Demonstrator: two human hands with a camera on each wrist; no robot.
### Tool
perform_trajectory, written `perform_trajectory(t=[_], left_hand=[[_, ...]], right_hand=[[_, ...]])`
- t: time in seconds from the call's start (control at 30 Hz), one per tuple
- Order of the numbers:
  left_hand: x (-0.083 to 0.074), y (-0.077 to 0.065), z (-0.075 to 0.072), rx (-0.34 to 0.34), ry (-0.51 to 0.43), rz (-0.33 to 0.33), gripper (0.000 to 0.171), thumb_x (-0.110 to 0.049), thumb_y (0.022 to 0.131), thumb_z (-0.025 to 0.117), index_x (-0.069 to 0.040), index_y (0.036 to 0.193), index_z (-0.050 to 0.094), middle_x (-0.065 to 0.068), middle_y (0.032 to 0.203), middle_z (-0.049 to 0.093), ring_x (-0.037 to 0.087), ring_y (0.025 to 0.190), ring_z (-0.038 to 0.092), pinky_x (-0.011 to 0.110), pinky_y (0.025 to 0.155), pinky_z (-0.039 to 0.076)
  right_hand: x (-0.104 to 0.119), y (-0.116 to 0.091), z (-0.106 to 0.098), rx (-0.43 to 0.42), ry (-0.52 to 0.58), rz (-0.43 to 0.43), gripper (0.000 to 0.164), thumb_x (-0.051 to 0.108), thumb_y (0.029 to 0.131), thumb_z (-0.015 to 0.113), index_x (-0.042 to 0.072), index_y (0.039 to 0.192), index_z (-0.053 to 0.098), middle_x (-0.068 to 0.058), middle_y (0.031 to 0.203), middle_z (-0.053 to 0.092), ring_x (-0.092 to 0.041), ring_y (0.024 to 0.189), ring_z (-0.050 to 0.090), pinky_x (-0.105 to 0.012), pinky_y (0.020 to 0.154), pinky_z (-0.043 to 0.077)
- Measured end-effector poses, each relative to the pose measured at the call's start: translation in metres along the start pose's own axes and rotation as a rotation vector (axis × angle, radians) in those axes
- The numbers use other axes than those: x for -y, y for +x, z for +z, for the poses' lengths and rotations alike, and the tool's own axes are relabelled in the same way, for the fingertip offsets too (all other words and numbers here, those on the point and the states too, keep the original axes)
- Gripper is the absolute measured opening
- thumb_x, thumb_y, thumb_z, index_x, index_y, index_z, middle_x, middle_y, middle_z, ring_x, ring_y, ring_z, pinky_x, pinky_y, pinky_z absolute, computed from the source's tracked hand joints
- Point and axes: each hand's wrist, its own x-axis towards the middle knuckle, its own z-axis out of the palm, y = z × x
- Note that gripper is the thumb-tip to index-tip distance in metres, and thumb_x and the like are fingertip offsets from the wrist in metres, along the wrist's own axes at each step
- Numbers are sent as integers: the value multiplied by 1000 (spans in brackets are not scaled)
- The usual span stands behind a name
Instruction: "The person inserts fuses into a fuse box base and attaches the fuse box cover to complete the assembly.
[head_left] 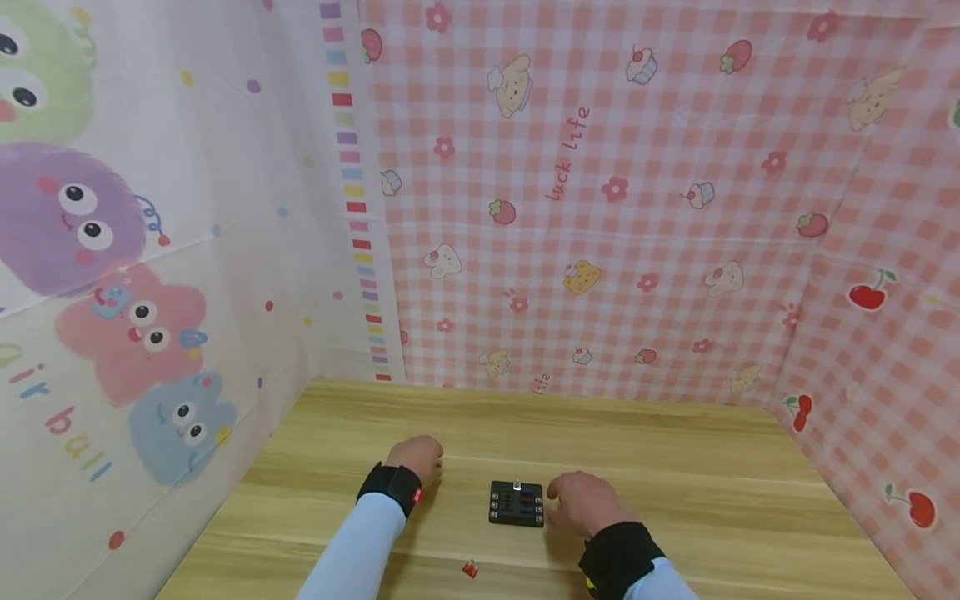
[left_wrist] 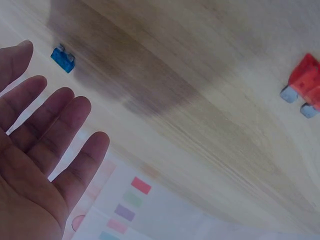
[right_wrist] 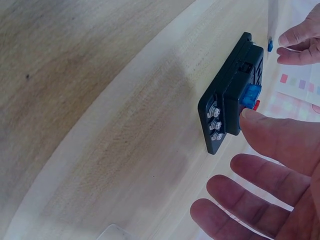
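A black fuse block [head_left: 504, 505] lies on the table between the two hands, with silver screw terminals [right_wrist: 215, 124] along its edge. A blue blade fuse [right_wrist: 251, 96] and a bit of red show on its top in the right wrist view. My right hand [head_left: 588, 502] is just right of the block, fingers loosely spread; its thumb tip [right_wrist: 252, 116] overlaps the block's edge by the blue fuse. To the left, my left hand [head_left: 416, 458] hovers with relaxed fingers, holding nothing. Past its fingertips lies a loose blue blade fuse [left_wrist: 63, 60].
A loose red blade fuse [head_left: 470, 568] lies on the wooden table [head_left: 675, 450] at the near side. The edge of a clear plastic piece [right_wrist: 114, 233] shows low in the right wrist view. Printed cloth walls [head_left: 600, 250] enclose the table at the back and sides.
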Motion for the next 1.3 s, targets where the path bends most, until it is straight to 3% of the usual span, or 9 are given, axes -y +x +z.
perform_trajectory(t=[0.23, 0.5, 1.3], left_hand=[[4, 2, 7, -10, 27, 16, 23, -13, 82, 78, -12, 65, 63, 0, 71, 61, 13, 66, 55, 35, 60, 48], [0, -2, 3, -7, 51, 9, 22, -14, 80, 80, -10, 67, 63, 2, 74, 63, 18, 71, 61, 38, 66, 52], [0, -2, 9, -16, 92, 17, 17, -11, 78, 81, -10, 68, 67, 4, 73, 56, 20, 69, 58, 38, 63, 51]], right_hand=[[-1, 0, 1, -14, -19, -32, 22, 21, 85, 78, 7, 101, 73, -10, 103, 70, -28, 94, 63, -50, 89, 48], [-4, 1, 2, -15, -18, -32, 23, 21, 84, 79, 7, 101, 73, -9, 103, 71, -27, 94, 63, -50, 89, 48], [-5, 2, 2, -4, -26, -35, 23, 21, 84, 78, 7, 102, 73, -9, 104, 71, -27, 95, 63, -49, 88, 48]])
